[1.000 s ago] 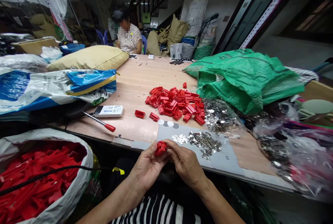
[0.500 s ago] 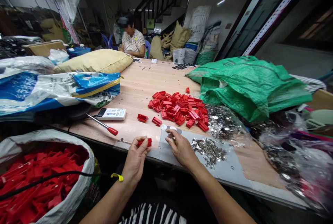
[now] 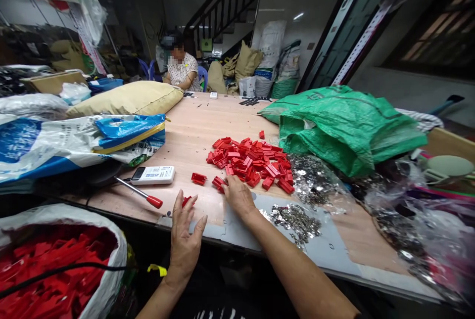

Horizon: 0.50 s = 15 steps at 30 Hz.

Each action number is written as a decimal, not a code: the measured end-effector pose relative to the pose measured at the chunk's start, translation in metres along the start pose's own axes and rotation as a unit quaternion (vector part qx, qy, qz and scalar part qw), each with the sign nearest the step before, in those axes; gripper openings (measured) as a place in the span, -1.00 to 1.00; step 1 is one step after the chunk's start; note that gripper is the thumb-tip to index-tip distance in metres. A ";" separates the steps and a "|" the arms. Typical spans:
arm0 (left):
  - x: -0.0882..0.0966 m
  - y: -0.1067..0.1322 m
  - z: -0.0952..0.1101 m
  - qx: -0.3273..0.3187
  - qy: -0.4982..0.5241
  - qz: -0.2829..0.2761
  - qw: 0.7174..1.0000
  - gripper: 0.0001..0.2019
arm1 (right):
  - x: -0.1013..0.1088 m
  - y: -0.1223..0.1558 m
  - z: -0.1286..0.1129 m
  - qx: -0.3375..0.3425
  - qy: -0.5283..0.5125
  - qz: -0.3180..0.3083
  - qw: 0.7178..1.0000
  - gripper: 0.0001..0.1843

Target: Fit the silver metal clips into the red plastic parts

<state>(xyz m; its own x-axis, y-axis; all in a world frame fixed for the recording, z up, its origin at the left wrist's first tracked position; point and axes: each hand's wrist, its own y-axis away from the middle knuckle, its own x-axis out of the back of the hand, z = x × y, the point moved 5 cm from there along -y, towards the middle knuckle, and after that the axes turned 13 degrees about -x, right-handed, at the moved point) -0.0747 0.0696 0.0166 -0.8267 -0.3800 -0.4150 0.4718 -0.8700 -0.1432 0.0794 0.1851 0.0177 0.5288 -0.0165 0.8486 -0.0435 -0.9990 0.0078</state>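
My left hand (image 3: 185, 240) is raised at the table's front edge, thumb and fingers spread apart. Just behind its fingertips shows a small red plastic part (image 3: 186, 201), partly hidden by them; whether they touch it I cannot tell. My right hand (image 3: 239, 198) reaches forward with closed fingers at the right end of another red plastic housing (image 3: 218, 184) lying on the table. Left of that one rests a similar red housing (image 3: 199, 178). Beyond the right hand spreads a pile of red housings (image 3: 252, 158). Small shiny metal pieces (image 3: 297, 222) lie on a grey sheet (image 3: 237, 232) beside my right forearm.
A white sack (image 3: 120, 245) of red parts stands at lower left. A red-handled lever (image 3: 154, 202) and a white device (image 3: 154, 175) are near the left edge. A green sack (image 3: 341, 126) and bagged metal pieces (image 3: 315, 175) flank the right. A person (image 3: 181, 69) sits across.
My left hand has spread its fingers from around the red part and moved left. My right hand has gone forward and left from above the grey sheet to a red housing.
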 end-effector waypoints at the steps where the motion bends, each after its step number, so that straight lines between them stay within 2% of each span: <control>1: 0.000 0.001 -0.004 0.014 0.007 -0.008 1.000 -0.59 | 0.001 0.006 0.000 0.003 -0.018 -0.009 1.000 -0.85; 5: -0.009 0.008 -0.027 0.101 0.063 -0.055 0.991 -0.48 | -0.001 0.046 0.001 0.027 -0.101 -0.097 0.990 -0.80; 8: -0.022 0.018 -0.039 0.186 0.118 -0.095 0.971 -0.48 | -0.004 0.079 0.007 0.027 -0.242 -0.191 0.951 -0.77; 10: -0.029 0.024 -0.043 0.220 0.125 -0.121 0.960 -0.53 | 0.001 0.094 0.019 0.018 -0.305 -0.214 0.928 -0.76; 12: -0.032 0.030 -0.044 0.237 0.120 -0.138 0.954 -0.59 | 0.015 0.100 0.039 0.003 -0.283 -0.184 0.941 -0.78; 15: -0.034 0.037 -0.045 0.253 0.098 -0.155 0.950 -0.57 | 0.047 0.094 0.078 -0.025 -0.162 -0.062 0.985 -0.82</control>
<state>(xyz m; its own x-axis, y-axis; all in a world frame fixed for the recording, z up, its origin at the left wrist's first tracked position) -0.0156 0.0646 -0.0154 -0.8058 -0.0581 -0.5893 -0.0343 -0.9889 0.1444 0.1661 0.0871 0.0176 0.7751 0.0844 0.6262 0.0000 -0.9910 0.1335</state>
